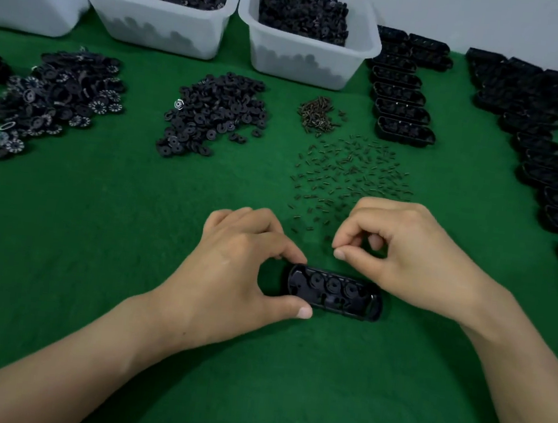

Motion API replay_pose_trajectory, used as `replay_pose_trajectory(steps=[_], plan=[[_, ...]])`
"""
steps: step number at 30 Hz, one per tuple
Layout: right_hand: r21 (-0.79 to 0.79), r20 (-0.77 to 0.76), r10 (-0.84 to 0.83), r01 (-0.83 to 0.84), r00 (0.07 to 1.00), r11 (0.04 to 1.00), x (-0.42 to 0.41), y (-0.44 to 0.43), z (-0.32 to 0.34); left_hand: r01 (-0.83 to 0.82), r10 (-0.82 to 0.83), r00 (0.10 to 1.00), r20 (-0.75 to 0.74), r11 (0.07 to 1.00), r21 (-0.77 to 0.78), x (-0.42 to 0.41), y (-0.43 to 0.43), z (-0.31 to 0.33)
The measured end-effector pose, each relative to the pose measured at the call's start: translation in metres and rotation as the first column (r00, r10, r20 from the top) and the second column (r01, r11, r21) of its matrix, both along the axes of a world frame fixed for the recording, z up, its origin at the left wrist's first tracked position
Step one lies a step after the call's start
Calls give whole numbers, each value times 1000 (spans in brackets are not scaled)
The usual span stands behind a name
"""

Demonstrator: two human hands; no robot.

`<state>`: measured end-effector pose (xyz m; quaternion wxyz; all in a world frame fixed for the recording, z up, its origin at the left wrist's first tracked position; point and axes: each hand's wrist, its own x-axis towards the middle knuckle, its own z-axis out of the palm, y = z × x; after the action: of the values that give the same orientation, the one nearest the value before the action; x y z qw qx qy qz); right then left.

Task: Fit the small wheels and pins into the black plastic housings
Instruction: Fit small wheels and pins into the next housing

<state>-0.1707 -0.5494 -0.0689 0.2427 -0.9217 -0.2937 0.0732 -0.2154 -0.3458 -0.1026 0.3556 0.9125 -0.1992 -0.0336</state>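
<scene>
A black oval housing (334,292) lies on the green felt near the front, with three small wheels seated in it. My left hand (241,266) pinches its left end between thumb and forefinger. Just above the housing's right half hovers my right hand (400,255), its thumb and forefinger pressed together; whether a pin sits between them is too small to tell. Loose dark pins (350,174) are scattered behind the hands. Behind them lies a pile of plain black wheels (215,115), and a pile of wheels with white markings (58,98) lies at the left.
A small heap of brownish screws (318,115) lies beyond the pins. White bins (306,66) (159,30) of black parts stand at the back. Rows of black housings (403,97) (546,146) line the right side.
</scene>
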Motion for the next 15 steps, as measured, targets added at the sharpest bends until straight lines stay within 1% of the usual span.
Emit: replay_pose_trajectory(steps=[2, 3, 5, 9, 15], plan=[[117, -13, 15, -13, 1000, 993, -10, 3, 0, -4, 4, 1000, 5, 1000, 10, 0, 0, 0], [141, -17, 35, -32, 999, 990, -15, 5, -1, -5, 5, 1000, 7, 1000, 15, 0, 0, -1], [136, -16, 68, -66, 998, 989, -23, 9, -5, -9, 8, 1000, 13, 1000, 23, 0, 0, -1], [119, 1, 56, -55, 998, 991, -25, 7, -7, -8, 8, 1000, 11, 1000, 21, 0, -1, 0], [92, 21, 85, -87, 996, 992, -25, 8, -3, -8, 8, 1000, 5, 1000, 26, -1, -1, 0]])
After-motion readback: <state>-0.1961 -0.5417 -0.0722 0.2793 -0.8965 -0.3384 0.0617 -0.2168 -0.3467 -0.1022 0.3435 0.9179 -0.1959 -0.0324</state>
